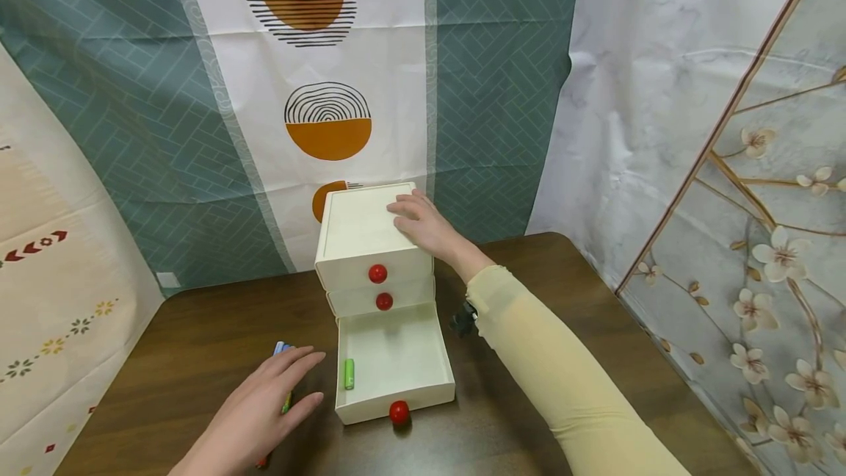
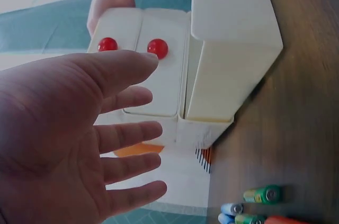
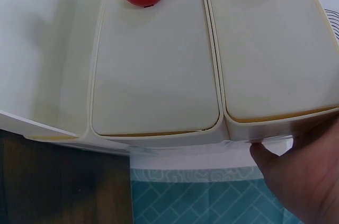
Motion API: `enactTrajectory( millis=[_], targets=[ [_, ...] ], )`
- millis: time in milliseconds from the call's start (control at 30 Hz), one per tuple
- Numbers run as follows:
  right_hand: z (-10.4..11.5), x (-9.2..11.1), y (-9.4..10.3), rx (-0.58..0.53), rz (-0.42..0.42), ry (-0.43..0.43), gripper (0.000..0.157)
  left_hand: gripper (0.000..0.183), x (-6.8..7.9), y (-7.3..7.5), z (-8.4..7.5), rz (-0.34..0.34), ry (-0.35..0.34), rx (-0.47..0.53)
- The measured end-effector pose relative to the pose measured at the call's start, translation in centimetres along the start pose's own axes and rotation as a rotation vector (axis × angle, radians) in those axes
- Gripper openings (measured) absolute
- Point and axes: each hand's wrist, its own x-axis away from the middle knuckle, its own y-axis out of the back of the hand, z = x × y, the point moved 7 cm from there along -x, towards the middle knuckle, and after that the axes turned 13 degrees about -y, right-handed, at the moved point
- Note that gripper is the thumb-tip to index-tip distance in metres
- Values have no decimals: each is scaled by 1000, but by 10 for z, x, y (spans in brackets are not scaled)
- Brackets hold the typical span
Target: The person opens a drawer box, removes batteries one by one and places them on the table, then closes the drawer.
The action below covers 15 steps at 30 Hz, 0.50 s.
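Note:
A small cream drawer cabinet (image 1: 366,222) with red round knobs stands on the table. Its bottom drawer (image 1: 403,351) is pulled out, and a green battery (image 1: 349,373) lies along that drawer's left side. My right hand (image 1: 426,222) rests on the cabinet's top right edge; in the right wrist view one digit (image 3: 262,155) lies by the side wall. To the left of the drawer, my left hand (image 1: 261,402) is held with fingers spread and nothing in it. Partly hidden beneath it are several batteries, including a green one (image 2: 262,195) and a blue-and-white one (image 2: 231,209).
The two upper drawers (image 3: 153,65) are closed. Patterned cloth (image 1: 489,94) hangs behind the brown wooden table (image 1: 218,329), with a floral one (image 1: 760,278) at the right. A small black object (image 1: 465,318) shows beside the right sleeve.

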Motion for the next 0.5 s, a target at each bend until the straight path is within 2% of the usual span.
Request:
enactTrajectory(
  millis=[500],
  targets=[
    [-1,-1,0,-13,0,-2,47,52,-26,-8,-9,20,33,-31]
  ],
)
